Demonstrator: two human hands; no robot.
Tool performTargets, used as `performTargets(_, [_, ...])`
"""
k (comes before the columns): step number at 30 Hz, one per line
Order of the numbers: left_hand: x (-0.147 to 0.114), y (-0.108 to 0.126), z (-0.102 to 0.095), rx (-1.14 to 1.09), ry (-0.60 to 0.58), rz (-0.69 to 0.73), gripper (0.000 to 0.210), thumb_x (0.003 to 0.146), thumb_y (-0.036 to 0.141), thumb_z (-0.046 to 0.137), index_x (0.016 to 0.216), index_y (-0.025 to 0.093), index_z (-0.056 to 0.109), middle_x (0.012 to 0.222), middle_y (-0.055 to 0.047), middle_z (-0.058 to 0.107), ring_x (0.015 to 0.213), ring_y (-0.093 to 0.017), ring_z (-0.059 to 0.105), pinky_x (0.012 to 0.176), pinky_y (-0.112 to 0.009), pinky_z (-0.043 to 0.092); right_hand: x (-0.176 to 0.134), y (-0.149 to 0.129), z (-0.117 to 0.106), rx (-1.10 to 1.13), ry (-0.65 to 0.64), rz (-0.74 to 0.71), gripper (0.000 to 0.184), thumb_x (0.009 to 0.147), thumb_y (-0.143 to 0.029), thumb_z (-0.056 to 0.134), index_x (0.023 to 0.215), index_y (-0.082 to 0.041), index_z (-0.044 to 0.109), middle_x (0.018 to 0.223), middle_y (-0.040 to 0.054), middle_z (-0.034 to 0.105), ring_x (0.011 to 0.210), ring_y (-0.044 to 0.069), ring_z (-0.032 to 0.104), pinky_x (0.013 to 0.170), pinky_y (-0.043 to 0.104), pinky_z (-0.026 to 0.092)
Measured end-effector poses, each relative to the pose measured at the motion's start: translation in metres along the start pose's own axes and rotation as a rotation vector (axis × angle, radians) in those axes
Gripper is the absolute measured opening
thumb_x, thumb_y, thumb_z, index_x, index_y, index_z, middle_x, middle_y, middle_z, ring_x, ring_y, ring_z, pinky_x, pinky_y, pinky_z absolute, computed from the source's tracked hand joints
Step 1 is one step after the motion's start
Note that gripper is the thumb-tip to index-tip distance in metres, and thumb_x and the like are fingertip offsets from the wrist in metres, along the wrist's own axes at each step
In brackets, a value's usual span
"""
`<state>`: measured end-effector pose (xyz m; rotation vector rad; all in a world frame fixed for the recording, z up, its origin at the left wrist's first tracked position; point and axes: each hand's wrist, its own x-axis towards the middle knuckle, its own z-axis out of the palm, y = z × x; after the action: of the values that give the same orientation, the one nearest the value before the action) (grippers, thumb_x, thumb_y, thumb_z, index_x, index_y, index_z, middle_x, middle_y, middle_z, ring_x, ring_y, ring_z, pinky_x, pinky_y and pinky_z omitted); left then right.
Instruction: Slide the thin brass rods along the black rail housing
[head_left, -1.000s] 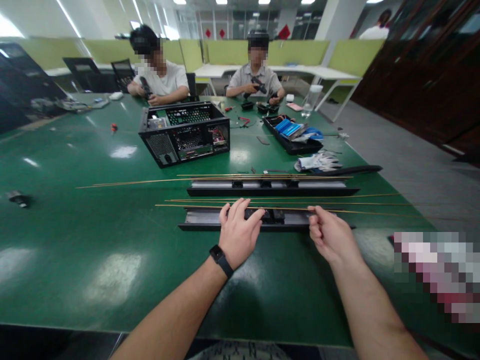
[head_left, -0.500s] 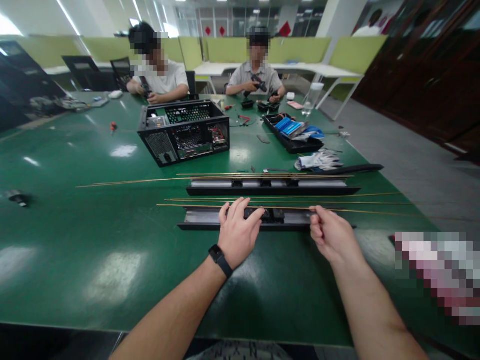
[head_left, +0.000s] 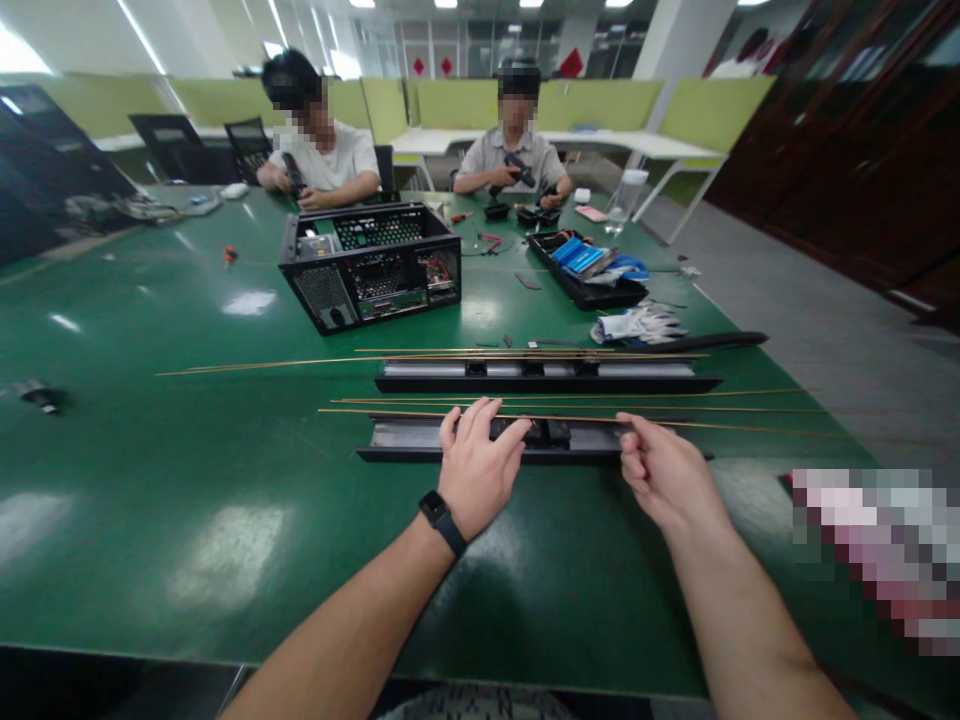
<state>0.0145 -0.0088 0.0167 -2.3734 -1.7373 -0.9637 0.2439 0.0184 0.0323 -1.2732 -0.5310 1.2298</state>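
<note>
My left hand [head_left: 478,468] lies over the nearer black-edged channel rail [head_left: 407,436], fingers spread, thumb beside a black block [head_left: 556,433] set in its grey trough. My right hand [head_left: 666,468] is at the rail's right part, its lower fingers curled and its fingertips closed at a thin brass-coloured rod [head_left: 390,412] that runs along the rail's back edge. More thin rods [head_left: 435,403] lie just behind it. A second channel rail [head_left: 645,383] rests farther back, holding several black blocks, with thin rods [head_left: 262,365] across its back edge.
Beyond the rails stand an open black computer case [head_left: 367,270] and a black tray [head_left: 577,275] with a blue item. White gloves [head_left: 637,325] and a black strip [head_left: 720,340] lie at right. Two people sit across the green table [head_left: 187,450], handling dark tools.
My right index fingertip has straightened slightly along the rod. My left hand stays in place, and the view has shifted a little.
</note>
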Motion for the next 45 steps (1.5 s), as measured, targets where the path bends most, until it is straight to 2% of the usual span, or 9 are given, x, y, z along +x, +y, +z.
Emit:
performTargets(7, [0.0,0.0,-0.001,-0.002,0.006,0.0,0.029,0.095,0.03,0.056,0.121,0.036,0.065,0.141,-0.007,0.054,0.138,-0.027,0.042,0.115,-0.053,0.023,-0.001,0.001,0.001,-0.018,-0.035,0.0,0.022,0.075,-0.028,0.077,0.09,-0.015,0.066,0.055,-0.0036,0.054,0.03,0.004,0.036,0.023,0.013,0.021])
performTargets(21, [0.0,-0.001,-0.001,-0.006,-0.001,0.005,0.029,0.095,0.031,0.055,0.122,0.036,0.065,0.142,-0.008,0.054,0.139,-0.026,0.042,0.115,-0.053,0.024,0.003,0.0,-0.005,-0.023,0.072,-0.032,0.013,0.081,-0.026,0.071,0.084,-0.015,0.064,0.054,-0.0045,0.052,0.031,0.005,0.037,0.022,0.014,0.022])
performTargets(37, [0.0,0.0,-0.002,-0.007,0.004,-0.001,0.029,0.096,0.03,0.054,0.122,0.037,0.065,0.142,-0.008,0.054,0.139,-0.026,0.042,0.115,-0.053,0.023,0.008,0.003,-0.008,-0.026,0.074,-0.041,0.019,0.081,-0.029,0.075,0.079,-0.016,0.061,0.053,-0.0047,0.052,0.031,0.005,0.037,0.023,0.014,0.022])
performTargets(45, [0.0,-0.001,-0.001,-0.001,-0.006,0.004,0.029,0.096,0.032,0.053,0.123,0.037,0.063,0.142,-0.008,0.054,0.139,-0.026,0.042,0.115,-0.054,0.022,0.007,0.001,-0.007,-0.037,0.058,-0.02,0.011,0.087,-0.024,0.066,0.082,-0.015,0.062,0.054,-0.0032,0.054,0.03,0.006,0.038,0.022,0.015,0.022])
